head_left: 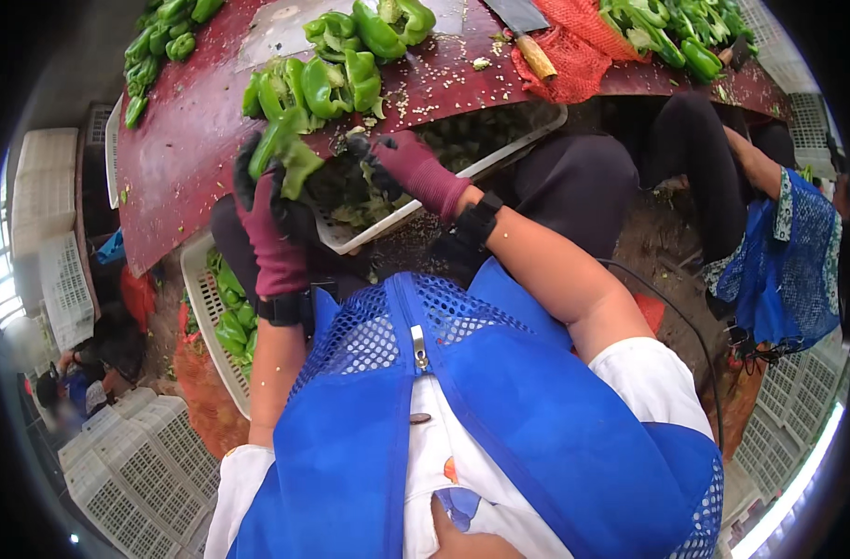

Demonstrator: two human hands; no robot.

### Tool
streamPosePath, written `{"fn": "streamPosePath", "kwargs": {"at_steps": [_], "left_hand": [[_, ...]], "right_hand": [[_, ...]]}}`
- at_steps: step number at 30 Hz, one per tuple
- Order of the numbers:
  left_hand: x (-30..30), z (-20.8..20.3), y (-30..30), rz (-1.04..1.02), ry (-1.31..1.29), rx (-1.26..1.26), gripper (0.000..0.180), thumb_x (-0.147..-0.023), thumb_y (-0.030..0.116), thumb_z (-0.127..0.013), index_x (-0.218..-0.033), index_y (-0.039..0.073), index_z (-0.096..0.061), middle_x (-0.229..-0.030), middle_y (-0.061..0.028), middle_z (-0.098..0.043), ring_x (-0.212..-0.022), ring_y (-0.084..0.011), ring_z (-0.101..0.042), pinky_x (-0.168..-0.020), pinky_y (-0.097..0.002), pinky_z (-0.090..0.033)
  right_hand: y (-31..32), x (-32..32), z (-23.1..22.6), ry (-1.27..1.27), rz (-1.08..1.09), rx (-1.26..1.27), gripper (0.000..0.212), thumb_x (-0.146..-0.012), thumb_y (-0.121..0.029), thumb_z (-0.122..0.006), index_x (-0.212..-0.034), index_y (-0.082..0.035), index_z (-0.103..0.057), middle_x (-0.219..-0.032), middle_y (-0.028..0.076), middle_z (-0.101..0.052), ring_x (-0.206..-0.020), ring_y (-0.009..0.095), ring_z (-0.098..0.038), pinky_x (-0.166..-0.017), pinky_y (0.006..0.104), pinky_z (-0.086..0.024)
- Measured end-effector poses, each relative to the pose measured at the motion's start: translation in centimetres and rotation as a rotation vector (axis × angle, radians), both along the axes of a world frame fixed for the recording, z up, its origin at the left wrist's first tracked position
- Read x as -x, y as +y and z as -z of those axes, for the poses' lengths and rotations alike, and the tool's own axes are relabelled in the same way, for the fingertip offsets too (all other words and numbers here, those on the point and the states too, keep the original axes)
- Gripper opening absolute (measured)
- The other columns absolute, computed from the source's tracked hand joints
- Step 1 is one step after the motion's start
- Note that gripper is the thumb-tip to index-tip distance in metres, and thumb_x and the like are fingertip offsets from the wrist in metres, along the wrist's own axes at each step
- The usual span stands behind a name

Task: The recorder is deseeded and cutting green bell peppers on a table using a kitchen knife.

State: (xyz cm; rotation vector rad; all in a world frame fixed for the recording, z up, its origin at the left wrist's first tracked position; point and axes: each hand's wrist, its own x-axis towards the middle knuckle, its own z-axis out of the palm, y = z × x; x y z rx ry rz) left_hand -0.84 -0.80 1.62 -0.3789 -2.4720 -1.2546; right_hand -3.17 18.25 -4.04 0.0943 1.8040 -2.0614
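Both my hands wear maroon gloves with black fingers and palms. My left hand (pixel 265 200) is closed on a cut-open green bell pepper (pixel 290 154), held just off the near edge of the table. To its right my right hand (pixel 404 168) has its fingers curled together, near a small pale bit; what they grip, if anything, I cannot make out. Below my hands a white plastic crate (pixel 380 226) sits partly under the tabletop, with dark green pieces in it. Several cut bell peppers (pixel 327 86) lie on the red table (pixel 178 149) just beyond my left hand.
A wooden-handled knife (pixel 537 58) lies against a red mesh bag (pixel 579 42) at the far right. Seeds litter the tabletop. More peppers (pixel 169 33) lie far left. A crate of peppers (pixel 201 317) stands by my left side. Another person (pixel 760 177) sits at right; stacked crates (pixel 145 452) stand lower left.
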Motion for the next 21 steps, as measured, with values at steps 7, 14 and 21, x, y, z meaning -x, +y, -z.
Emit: {"fn": "streamPosePath", "kwargs": {"at_steps": [7,14,21], "left_hand": [[-2.0,-2.6,2.3,0.262,0.182,0.592,0.052,-0.07,0.007,-0.07,-0.118,0.024,-0.063,-0.13,-0.01,-0.055,-0.109,-0.0329,-0.058,-0.084,-0.0384,-0.053],[-2.3,-6.2,-9.5,-0.339,0.141,0.58,0.058,-0.073,0.001,-0.066,-0.128,0.017,-0.057,-0.135,-0.0147,-0.051,-0.124,-0.0325,-0.051,-0.095,-0.0391,-0.047],[-8.8,2.1,-24.1,-0.681,-0.326,1.029,0.056,-0.079,0.019,-0.07,-0.133,0.018,-0.053,-0.134,-0.0157,-0.053,-0.121,-0.0333,-0.052,-0.093,-0.0424,-0.047]], "right_hand": [[-0.4,0.8,1.0,-0.005,-0.208,-0.214,0.03,-0.086,-0.031,-0.062,-0.098,-0.004,-0.066,-0.086,0.016,-0.07,-0.072,0.029,-0.069,-0.064,0.0385,-0.054],[-1.5,1.2,1.0,0.455,-0.098,-0.664,0.038,-0.082,-0.036,-0.061,-0.105,-0.005,-0.061,-0.096,0.022,-0.066,-0.094,0.038,-0.063,-0.08,0.0449,-0.049],[-8.2,2.6,-3.3,0.989,-0.192,-0.841,0.045,-0.081,-0.023,-0.061,-0.125,-0.016,-0.053,-0.117,0.014,-0.058,-0.092,0.033,-0.064,-0.077,0.0411,-0.053]]}}
